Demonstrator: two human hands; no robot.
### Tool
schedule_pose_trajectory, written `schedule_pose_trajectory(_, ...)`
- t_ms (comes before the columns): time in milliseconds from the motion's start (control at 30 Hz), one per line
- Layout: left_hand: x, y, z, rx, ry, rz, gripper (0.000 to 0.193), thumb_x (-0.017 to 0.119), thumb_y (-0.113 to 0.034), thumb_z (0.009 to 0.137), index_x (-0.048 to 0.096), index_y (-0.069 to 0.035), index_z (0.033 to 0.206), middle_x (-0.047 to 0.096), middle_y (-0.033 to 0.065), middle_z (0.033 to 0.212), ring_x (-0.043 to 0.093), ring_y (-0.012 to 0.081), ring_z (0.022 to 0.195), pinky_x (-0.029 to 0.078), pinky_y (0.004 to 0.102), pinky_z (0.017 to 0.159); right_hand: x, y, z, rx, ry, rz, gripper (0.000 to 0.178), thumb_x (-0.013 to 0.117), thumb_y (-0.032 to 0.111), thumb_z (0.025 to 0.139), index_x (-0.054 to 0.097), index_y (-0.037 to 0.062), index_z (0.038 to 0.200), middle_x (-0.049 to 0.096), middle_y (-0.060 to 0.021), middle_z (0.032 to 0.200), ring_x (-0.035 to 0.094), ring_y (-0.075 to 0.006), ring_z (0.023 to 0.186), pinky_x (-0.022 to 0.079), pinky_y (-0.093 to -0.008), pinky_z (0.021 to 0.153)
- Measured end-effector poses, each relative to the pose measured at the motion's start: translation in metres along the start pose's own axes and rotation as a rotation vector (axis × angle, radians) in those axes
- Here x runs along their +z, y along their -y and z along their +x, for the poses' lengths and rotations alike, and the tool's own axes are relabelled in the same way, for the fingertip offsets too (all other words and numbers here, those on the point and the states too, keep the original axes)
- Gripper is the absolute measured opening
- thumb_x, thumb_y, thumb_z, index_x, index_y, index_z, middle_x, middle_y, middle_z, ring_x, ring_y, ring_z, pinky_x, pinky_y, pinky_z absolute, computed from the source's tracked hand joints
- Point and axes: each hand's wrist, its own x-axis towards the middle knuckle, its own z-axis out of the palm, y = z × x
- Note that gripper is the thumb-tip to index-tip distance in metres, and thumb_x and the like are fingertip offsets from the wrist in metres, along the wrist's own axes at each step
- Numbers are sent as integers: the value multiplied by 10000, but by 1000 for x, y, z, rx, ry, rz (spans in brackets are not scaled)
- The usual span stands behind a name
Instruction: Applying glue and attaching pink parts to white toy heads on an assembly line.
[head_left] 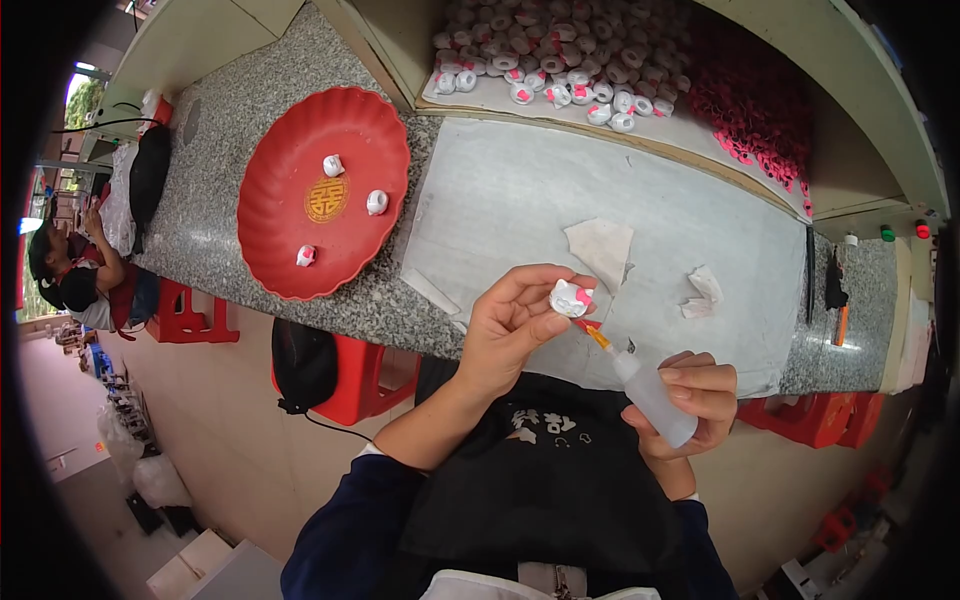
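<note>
My left hand (500,335) pinches a small white cat-head-shaped piece (566,298) with a pink bow on it, above the paper-covered worktop. In my right hand (703,395) is a translucent squeeze bottle (655,397), held at a slant. Its thin nozzle with an amber tip (598,337) points up at the underside of the piece, close to my left fingertips. Whether the tip touches the piece, I cannot tell. To the left, a red scalloped plate (275,170) bears three similar white pieces (377,202), set apart from one another.
White paper (500,190) covers the middle of the speckled counter (225,105), with a torn tissue (602,248) and a crumpled scrap (704,290) on it. Behind, a shelf holds heaped white pieces (610,65) and dark pink bits (750,105). Red stools (385,385) stand below; another person (85,265) sits far left.
</note>
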Motion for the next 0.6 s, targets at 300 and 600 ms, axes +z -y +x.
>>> schedule_pose_trajectory(300,1,1,0,-5,-7,16,339,550,-55,735,413,-6,1041,498,189,1007,545,220,857,409,321,796,-1,1,2,-10,44,-8,405,741,188,565,443,89,821,470,-48,792,449,-124,567,398,-237,501)
schedule_pose_trajectory(600,-2,1,-1,-8,-24,37,352,562,-85,734,413,-5,1043,506,186,993,546,223,850,411,327,788,-3,3,2,-4,80,4,401,738,158,569,445,83,833,467,-54,797,452,-137,574,393,-244,500)
